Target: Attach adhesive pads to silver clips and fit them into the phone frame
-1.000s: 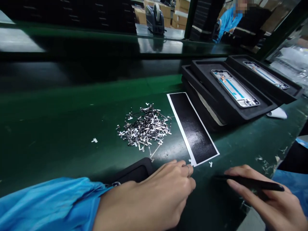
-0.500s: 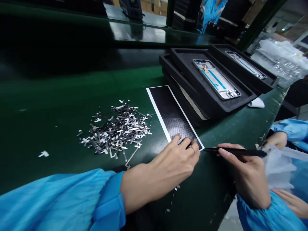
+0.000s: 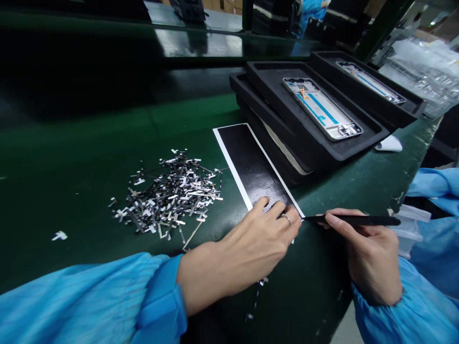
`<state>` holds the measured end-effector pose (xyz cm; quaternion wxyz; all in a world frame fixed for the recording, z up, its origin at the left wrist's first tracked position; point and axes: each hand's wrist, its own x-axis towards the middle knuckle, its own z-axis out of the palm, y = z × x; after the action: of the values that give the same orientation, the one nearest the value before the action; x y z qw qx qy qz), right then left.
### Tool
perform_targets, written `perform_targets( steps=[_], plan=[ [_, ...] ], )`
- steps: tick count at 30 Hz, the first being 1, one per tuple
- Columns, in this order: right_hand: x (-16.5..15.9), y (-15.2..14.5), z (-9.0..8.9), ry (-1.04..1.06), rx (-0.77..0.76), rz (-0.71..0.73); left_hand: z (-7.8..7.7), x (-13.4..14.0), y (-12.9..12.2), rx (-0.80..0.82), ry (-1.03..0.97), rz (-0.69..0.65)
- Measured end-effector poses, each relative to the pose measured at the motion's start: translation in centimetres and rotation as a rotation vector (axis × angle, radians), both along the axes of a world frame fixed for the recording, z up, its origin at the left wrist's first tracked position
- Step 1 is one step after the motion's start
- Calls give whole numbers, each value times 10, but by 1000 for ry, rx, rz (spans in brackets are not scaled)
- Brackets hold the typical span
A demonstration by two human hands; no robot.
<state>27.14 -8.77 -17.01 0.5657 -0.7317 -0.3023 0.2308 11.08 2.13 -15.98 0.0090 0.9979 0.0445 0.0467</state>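
Black sheet (image 3: 253, 162), just one, lies under one of two hands (image 3: 267, 234).

Glare is being thrown on the ledge (image 3: 197, 44) near twelve o'clock; sheen is being caught by the sheet (image 3: 256, 165). The bench (image 3: 96, 134) is being dimmed toward ten; bags (image 3: 419, 71) at two are being blurred.

Left sleeve (image 3: 86, 298) and right sleeve (image 3: 412, 306) are made of bright blue, wrinkled cloth, the left edged by a smoother cuff (image 3: 163, 306). A thin silvery ring (image 3: 286, 218) is worn on the left hand (image 3: 263, 241).
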Motion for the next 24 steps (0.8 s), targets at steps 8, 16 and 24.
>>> perform_targets(
  steps=[8,16,24],
  plan=[
    [-3,4,1,69,24,-20,2,0,0,-50,-19,13],
    [-4,7,12,315,43,-77,2,1,3,-48,4,6],
    [-15,-11,27,286,81,-15,17,-54,-12,-316,44,75]
  ],
)
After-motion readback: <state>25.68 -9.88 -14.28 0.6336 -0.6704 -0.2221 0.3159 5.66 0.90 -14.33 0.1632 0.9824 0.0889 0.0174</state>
